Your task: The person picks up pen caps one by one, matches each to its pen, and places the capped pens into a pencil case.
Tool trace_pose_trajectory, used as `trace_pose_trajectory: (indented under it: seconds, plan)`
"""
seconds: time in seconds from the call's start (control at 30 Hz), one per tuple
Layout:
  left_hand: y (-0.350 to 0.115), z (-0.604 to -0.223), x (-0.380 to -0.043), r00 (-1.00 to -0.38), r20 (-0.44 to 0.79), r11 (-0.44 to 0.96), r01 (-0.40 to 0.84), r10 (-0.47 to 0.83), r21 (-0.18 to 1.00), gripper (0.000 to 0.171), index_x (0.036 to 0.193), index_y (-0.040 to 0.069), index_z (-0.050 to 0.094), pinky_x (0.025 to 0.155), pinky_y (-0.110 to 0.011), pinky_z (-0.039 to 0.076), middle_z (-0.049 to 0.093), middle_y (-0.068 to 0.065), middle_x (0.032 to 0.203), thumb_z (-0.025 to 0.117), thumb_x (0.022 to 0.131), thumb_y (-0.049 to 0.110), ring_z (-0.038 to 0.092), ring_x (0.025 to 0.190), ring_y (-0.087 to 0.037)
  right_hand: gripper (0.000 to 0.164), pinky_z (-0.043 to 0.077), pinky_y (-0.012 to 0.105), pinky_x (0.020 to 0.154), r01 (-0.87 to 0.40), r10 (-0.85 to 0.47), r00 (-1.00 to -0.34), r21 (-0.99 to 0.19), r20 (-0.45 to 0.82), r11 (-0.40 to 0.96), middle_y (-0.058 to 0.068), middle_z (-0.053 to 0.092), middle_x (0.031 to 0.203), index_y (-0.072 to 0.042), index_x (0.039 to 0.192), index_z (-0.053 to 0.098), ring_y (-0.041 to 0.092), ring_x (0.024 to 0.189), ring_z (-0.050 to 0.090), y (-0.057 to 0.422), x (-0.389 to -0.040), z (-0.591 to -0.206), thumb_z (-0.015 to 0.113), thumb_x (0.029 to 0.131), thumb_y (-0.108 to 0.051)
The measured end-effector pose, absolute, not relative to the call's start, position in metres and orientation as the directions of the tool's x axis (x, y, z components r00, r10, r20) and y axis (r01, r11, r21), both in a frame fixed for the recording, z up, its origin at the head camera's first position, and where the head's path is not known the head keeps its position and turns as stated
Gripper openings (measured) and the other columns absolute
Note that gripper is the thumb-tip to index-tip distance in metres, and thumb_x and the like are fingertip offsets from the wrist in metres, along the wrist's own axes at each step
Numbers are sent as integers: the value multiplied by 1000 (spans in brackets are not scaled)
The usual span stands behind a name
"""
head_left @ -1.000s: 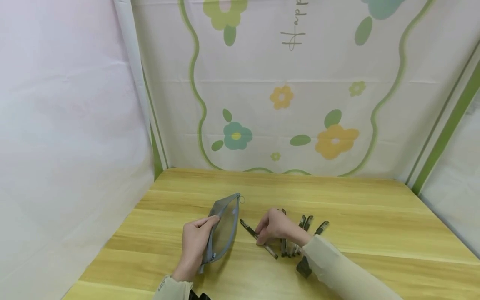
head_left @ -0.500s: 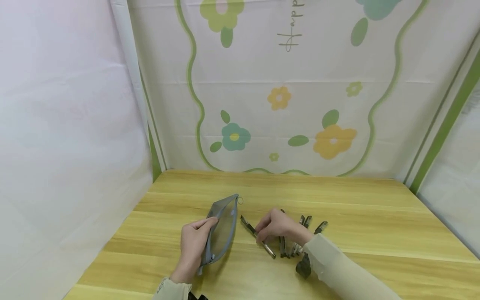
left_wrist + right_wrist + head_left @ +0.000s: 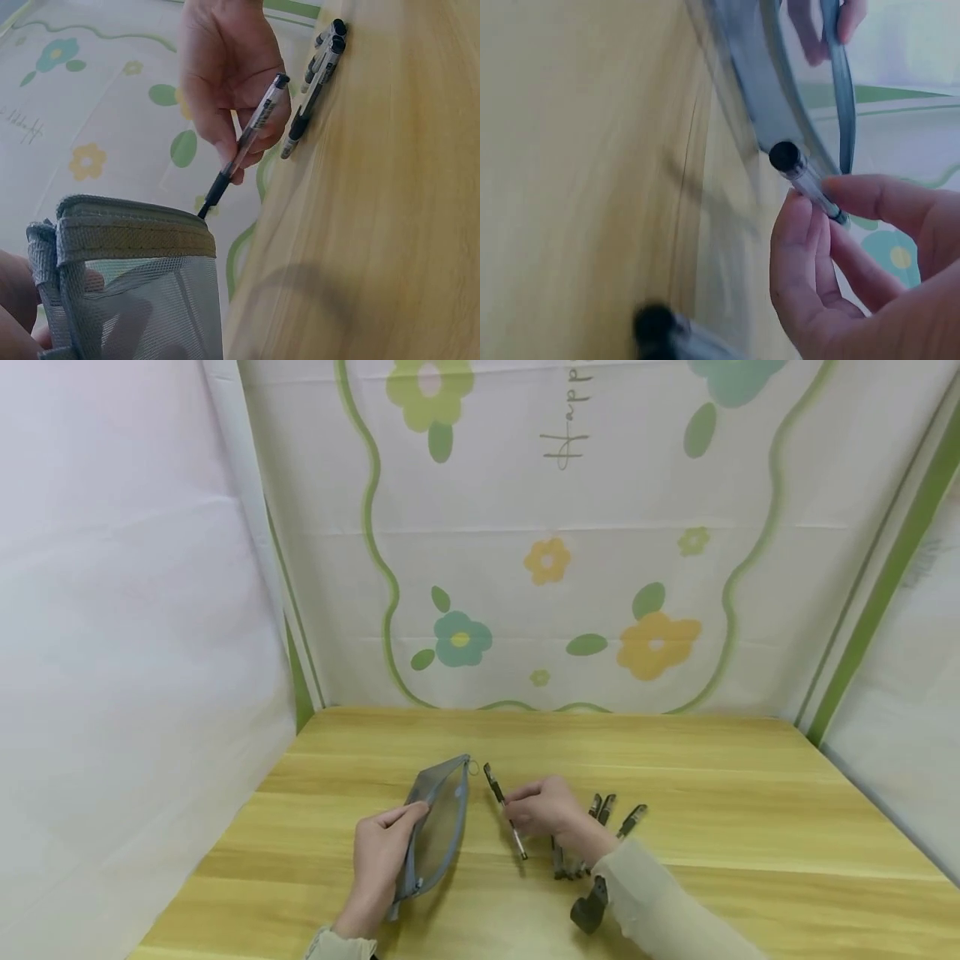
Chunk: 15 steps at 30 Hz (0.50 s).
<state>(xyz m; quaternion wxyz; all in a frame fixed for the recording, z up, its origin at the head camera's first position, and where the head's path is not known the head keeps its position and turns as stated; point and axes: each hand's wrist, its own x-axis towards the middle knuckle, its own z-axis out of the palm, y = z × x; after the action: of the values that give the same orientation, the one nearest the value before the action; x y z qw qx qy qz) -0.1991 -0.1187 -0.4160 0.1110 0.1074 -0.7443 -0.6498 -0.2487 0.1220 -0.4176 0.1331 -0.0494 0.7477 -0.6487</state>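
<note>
1. While the left hand [image 3: 378, 852] pinches one side of a blue-grey mesh pouch [image 3: 442, 827] in the head view, over the worktop [image 3: 712, 793] and nearer its left edge than its right, the right hand [image 3: 551, 814] pinches a pen [image 3: 495, 789] partway along. The pen is held between the pouch and some loose pens [image 3: 633, 817], which that hand partly hides. Its long axis runs far to near: the dark-gripped end points toward the far edge, leaning left, and the clear end toward the near edge. The pouch's mouth slants the other way, so turning the pen to match seems sound.

2. Seen from the left wrist, the pen tilts above the worktop, dark end lowest, by the pouch's rim; this angle alone cannot settle contact, but the head view shows them apart. Leading with that end, mouth spread wide, should avoid snagging the mesh.

3. From the right wrist, thumb and fingers close together with only the pen between them, its black-tipped clear end facing the camera. The left hand's fingers straddle one rim. A light hold, well back from the leading end, looks best for steering.
</note>
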Motion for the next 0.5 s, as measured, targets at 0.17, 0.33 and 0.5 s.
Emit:
trace_pose_trajectory:
  seconds: [0.17,0.33,0.5]
  plan:
    - [-118,-416,-199,-952,18,134,-25,-306,991,25,98,7,79,103,-48,42,70,-10,112,79,84,28,58,118,-32,29,60,41,68,140,-223,-963,-987,-153,74,21,70,95,10,112,66,23,69,68,115,-244,-418,72,87,-3]
    - [-118,-415,-199,-952,17,137,-27,-305,990,25,98,7,79,103,-47,42,71,-10,111,80,83,28,57,118,-32,36,60,41,71,176,-218,-961,-984,-170,-5,20,67,102,12,118,62,22,75,67,110,-237,-417,71,87,-4]
    - [-118,-415,-200,-954,11,138,-32,-300,990,26,98,7,79,103,-48,41,70,-10,112,79,84,28,57,119,-33,40,59,38,72,206,-200,-963,-973,-182,-103,21,65,107,13,122,59,22,78,65,105,-231,-418,71,88,-4]
